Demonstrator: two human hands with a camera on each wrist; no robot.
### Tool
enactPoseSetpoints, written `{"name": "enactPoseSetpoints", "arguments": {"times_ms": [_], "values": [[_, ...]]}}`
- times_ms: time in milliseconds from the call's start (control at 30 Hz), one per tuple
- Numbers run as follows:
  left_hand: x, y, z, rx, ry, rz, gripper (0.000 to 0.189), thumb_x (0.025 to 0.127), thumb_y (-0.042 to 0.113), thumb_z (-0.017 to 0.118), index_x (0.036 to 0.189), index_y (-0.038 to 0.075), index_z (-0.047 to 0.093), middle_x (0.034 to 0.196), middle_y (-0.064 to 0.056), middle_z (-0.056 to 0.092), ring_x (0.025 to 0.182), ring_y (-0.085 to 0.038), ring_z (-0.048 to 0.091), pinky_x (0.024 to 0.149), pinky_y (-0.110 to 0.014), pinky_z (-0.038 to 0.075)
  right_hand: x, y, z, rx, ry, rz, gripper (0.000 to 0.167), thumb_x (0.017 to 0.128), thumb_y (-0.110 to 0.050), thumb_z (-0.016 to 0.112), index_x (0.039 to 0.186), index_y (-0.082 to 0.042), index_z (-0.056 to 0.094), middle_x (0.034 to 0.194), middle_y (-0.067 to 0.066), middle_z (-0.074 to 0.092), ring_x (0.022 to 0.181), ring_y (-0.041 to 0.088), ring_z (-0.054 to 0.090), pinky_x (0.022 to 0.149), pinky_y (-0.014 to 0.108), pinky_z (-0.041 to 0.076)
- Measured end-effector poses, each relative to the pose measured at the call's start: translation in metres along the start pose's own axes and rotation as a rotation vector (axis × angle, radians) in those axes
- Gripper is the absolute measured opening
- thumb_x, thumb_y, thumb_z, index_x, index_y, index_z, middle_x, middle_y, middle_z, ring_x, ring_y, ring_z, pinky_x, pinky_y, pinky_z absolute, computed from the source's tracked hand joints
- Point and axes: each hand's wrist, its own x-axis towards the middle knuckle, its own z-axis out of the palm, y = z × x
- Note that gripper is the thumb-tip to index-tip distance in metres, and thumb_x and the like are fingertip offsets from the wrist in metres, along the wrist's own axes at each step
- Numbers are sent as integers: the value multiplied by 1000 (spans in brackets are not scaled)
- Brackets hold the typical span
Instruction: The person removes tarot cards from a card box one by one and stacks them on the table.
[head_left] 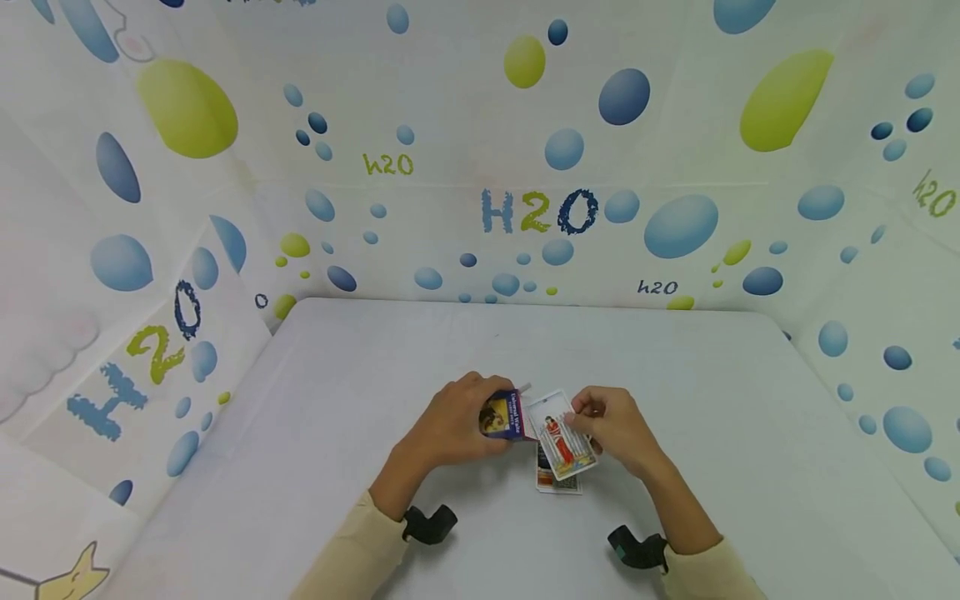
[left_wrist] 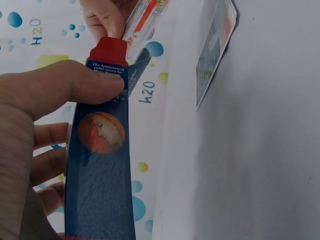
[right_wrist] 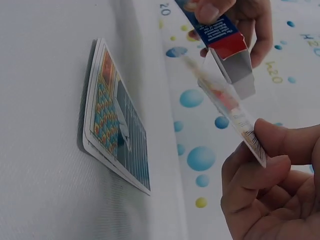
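Note:
My left hand [head_left: 456,423] grips a dark blue tarot card box [head_left: 497,417] on its side, thumb along one narrow face. The box's end flap stands open toward the right; its pale inside [right_wrist: 239,70] shows in the right wrist view. Between thumb and fingers, my right hand [head_left: 621,429] pinches a tarot card [head_left: 558,437] with a red-robed figure, tilted near the box's open end. Below it on the table lies a small pile of cards [right_wrist: 117,117], picture side up, partly covered by the held card in the head view.
The white-covered table [head_left: 360,367] spreads around both hands. A white sheet with blue and green drops and H2O lettering [head_left: 540,211] hangs behind and at the sides. Black wrist-worn devices [head_left: 431,525] sit at both cuffs.

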Motion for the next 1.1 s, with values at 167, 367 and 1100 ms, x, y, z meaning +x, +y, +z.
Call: {"name": "enactPoseSetpoints", "arguments": {"times_ms": [167, 367, 1100], "values": [[-1, -3, -3, -19, 24, -34, 71, 73, 39, 87, 136, 23, 59, 113, 0, 63, 96, -14, 54, 84, -36, 49, 2, 4, 0, 28, 15, 28, 11, 90, -2, 72, 94, 3, 63, 78, 11, 61, 61, 20, 56, 48, 30, 50], [-1, -5, -5, -19, 23, -50, 71, 72, 39, 87, 136, 23, 59, 113, -1, 62, 97, -15, 54, 85, -37, 49, 3, 4, 5, 31, 24, 119, 23, 88, -2, 75, 106, 4, 61, 80, 11, 63, 60, 20, 60, 50, 30, 52], [0, -8, -10, -25, 60, -58, 69, 72, 38, 87, 134, 24, 60, 112, 0, 63, 98, -15, 55, 85, -36, 50, 5, 12, 23, -44, 3, 191, 51, 85, 4, 73, 130, -3, 52, 73, 11, 59, 49, 21, 57, 50, 34, 53]]}}
